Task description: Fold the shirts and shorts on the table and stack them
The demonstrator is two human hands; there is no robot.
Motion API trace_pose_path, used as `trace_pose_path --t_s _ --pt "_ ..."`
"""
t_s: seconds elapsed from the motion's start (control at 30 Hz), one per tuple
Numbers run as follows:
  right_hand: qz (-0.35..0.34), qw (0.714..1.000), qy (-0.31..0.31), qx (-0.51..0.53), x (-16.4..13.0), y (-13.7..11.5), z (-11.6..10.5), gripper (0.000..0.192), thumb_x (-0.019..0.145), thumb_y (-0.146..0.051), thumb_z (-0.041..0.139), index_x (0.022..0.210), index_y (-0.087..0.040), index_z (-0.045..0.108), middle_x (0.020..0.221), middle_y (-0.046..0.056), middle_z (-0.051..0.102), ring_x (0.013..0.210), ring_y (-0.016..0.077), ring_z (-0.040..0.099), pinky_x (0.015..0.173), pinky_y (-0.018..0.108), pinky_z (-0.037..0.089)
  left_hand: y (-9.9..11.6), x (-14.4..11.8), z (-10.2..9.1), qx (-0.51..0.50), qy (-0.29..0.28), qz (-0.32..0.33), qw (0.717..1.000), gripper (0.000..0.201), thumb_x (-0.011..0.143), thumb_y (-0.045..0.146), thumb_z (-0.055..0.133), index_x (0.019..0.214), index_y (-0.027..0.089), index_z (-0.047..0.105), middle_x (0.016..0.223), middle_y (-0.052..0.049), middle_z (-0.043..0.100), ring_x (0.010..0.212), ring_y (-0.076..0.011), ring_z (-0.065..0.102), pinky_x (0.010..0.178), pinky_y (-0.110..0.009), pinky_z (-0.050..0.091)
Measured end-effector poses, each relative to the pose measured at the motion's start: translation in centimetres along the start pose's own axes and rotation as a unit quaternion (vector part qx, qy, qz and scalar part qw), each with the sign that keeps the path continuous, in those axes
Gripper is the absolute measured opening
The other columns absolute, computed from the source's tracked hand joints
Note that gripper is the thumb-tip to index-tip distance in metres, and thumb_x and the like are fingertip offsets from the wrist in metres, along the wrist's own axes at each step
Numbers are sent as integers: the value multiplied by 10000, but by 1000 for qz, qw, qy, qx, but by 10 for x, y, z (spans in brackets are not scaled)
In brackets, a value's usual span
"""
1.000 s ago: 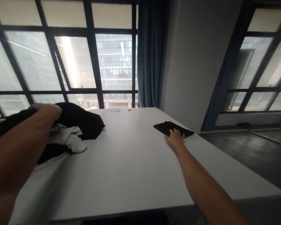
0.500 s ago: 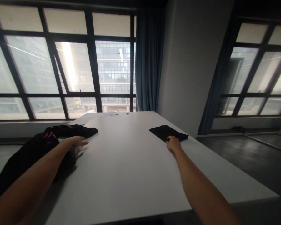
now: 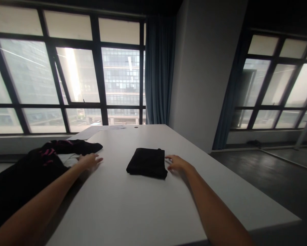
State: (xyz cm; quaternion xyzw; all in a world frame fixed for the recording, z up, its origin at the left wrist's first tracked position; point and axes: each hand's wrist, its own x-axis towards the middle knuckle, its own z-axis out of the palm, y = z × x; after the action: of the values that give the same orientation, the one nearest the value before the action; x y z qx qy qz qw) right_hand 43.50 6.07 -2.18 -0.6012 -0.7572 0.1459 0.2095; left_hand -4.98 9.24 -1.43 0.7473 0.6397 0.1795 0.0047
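Head view: white table (image 3: 143, 205) by big windows (image 3: 73, 75), both hands spread flat, holding nothing.

1 head-worn camera looks forward and down, close over the table (image 3: 148, 205)

Both forearms are cut off by the lower frame edge. The dark garment pile (image 3: 27, 174) is cropped at the left edge, and its pink print is too small to be read. The worktop (image 3: 148, 205) near edge is lost below the frame. The papers (image 3: 92, 131) at the far end are too small for any content to be made out.
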Motion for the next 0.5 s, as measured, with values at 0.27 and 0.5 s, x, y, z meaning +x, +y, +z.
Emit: trace_pose_path --t_s 0.27,0.5 --pt "-77 994 1 -82 -5 -61 38 176 838 -277 622 956 -218 738 996 70 730 932 224 659 833 307 483 110 -61 34 -11 -134 135 982 676 816 561 587 1382 199 504 1427 -194 529 1324 -386 465 1109 -655 222" --pt "-245 949 -88 176 -16 -100 66 792 789 -272 676 1511 -217 354 1434 107 522 1209 262 559 1033 423 435 118 -74 46 -321 -30 151 934 915 744 305 701 1536 258 245 1400 -130 540 1115 -261 620 897 -404 546"
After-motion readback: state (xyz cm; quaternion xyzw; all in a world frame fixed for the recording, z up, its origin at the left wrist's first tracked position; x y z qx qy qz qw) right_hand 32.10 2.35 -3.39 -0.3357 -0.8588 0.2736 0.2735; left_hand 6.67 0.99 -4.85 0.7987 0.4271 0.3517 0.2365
